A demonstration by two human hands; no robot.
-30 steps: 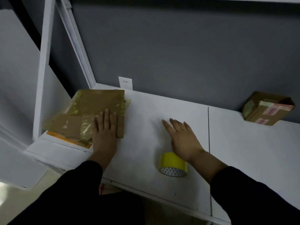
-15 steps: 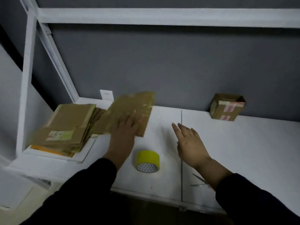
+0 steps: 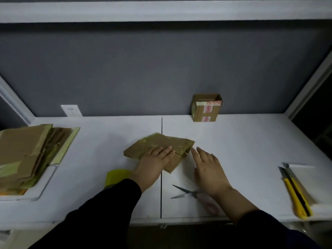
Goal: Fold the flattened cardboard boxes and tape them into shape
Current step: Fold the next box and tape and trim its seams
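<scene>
A flattened brown cardboard box (image 3: 159,143) with old tape on it lies in the middle of the white table (image 3: 242,141). My left hand (image 3: 154,165) rests flat on its near half, fingers straight. My right hand (image 3: 206,168) hovers just right of the box, fingers spread, its fingertips near the box's right corner. A yellow tape roll (image 3: 115,177) sits left of my left wrist, partly hidden by my sleeve. A stack of flattened boxes (image 3: 27,153) lies on the far left.
A folded, taped box (image 3: 206,108) stands against the grey back wall. Scissors (image 3: 186,193) lie under my right wrist. Yellow utility knives (image 3: 294,193) rest on a white block at the right edge. A wall socket (image 3: 71,110) is at back left.
My left hand has slid one flattened box off the stack on the left to the middle of the table. The view has turned right, and my right hand has come close to the box.
</scene>
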